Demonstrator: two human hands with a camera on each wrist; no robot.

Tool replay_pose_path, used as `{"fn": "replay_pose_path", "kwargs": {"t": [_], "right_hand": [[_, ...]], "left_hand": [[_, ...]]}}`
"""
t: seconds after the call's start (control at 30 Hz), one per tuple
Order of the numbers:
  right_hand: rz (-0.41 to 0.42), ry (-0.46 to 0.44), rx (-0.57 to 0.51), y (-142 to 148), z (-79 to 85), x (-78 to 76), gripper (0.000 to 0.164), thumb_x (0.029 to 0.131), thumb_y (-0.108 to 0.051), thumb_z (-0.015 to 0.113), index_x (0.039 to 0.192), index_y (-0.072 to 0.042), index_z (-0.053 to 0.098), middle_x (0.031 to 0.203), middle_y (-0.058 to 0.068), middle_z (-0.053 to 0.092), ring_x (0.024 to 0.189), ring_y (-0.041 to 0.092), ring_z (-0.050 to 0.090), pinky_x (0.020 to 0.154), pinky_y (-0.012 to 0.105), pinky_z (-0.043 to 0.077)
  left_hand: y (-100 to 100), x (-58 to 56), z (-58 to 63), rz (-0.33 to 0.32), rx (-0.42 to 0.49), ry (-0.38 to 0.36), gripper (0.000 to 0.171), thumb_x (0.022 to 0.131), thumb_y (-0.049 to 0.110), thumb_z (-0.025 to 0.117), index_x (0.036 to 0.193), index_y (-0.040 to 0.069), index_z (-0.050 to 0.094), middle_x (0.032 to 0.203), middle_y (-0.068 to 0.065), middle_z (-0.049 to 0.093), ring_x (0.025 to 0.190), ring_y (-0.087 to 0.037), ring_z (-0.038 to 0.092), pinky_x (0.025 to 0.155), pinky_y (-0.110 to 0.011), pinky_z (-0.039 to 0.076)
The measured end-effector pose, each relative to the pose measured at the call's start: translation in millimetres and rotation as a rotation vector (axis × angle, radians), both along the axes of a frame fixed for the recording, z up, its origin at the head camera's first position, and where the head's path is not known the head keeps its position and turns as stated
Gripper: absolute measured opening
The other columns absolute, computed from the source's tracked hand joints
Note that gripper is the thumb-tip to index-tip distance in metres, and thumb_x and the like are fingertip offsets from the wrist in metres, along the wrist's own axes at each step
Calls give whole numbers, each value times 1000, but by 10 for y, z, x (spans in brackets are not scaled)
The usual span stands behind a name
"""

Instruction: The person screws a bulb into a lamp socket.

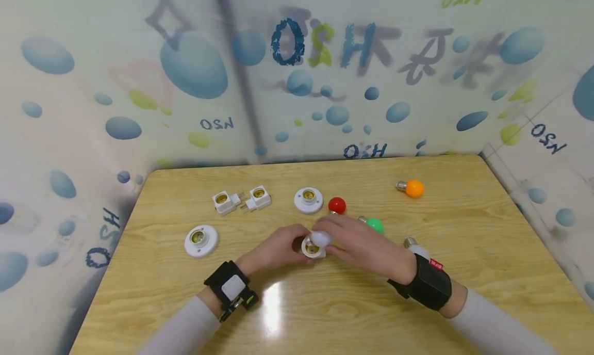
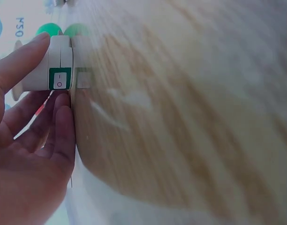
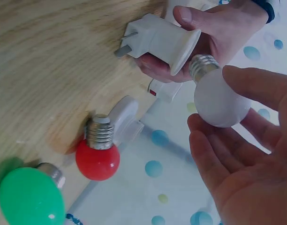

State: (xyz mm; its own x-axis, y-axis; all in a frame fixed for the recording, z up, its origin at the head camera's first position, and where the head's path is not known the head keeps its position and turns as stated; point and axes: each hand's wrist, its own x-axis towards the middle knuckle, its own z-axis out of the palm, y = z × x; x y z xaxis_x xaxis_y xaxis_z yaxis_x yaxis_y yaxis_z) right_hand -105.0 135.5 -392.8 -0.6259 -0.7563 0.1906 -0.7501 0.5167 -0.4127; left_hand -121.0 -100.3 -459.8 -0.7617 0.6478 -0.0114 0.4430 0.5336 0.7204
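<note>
Near the middle of the table, my left hand (image 1: 280, 245) holds a white plug-in lamp socket (image 3: 164, 42) between thumb and fingers. The left wrist view shows a switch with a green surround (image 2: 60, 78) on the socket's side. Its flat prongs (image 3: 124, 50) stick out at the end away from the mouth. My right hand (image 1: 362, 244) pinches a white bulb (image 3: 218, 99) by its round globe. The bulb's metal screw base (image 3: 203, 66) points toward the socket's mouth, tilted to it; whether they touch I cannot tell.
Beyond my hands lie a red bulb (image 1: 337, 205), a green bulb (image 1: 375, 225) and an orange bulb (image 1: 414, 189). Another white bulb (image 1: 419, 251) is by my right wrist. Round sockets (image 1: 192, 247) (image 1: 301, 206) and two plug-in sockets (image 1: 227, 206) stand left and behind.
</note>
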Motion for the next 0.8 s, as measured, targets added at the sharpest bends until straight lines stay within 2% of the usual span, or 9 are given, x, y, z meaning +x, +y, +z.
{"fn": "replay_pose_path", "kwargs": {"t": [0.1,0.23,0.43,0.63,0.8], "right_hand": [[38,35,5,-6,8,-26,47,87,-19,71,131,-11,56,127,1,56,112,13,52,92,32,47],[60,69,43,8,41,-50,48,87,-20,71,133,-12,57,130,5,56,117,17,51,93,34,47],[76,111,65,94,65,-48,49,85,-19,73,131,-11,59,125,3,57,111,16,51,91,32,47],[90,78,73,161,55,-20,49,84,-19,74,129,-13,59,125,0,58,113,15,52,93,33,47],[116,56,95,176,35,-17,50,83,-15,74,131,-13,60,130,0,57,119,15,51,96,34,45]], "left_hand": [[37,-34,12,-19,-18,38,42,73,29,82,107,14,65,94,9,60,83,-8,53,73,-24,46],[94,-57,33,-20,-41,42,37,73,30,82,103,14,67,89,9,57,79,-9,51,68,-24,45],[208,-63,4,-35,-40,67,36,74,33,81,104,15,70,89,9,57,80,-8,50,69,-22,44],[287,-70,-34,-60,-49,121,33,75,31,80,102,15,70,87,10,57,79,-8,50,70,-22,42],[319,-100,-36,-73,-64,117,31,75,31,80,102,18,71,87,11,57,80,-7,51,73,-22,43]]}}
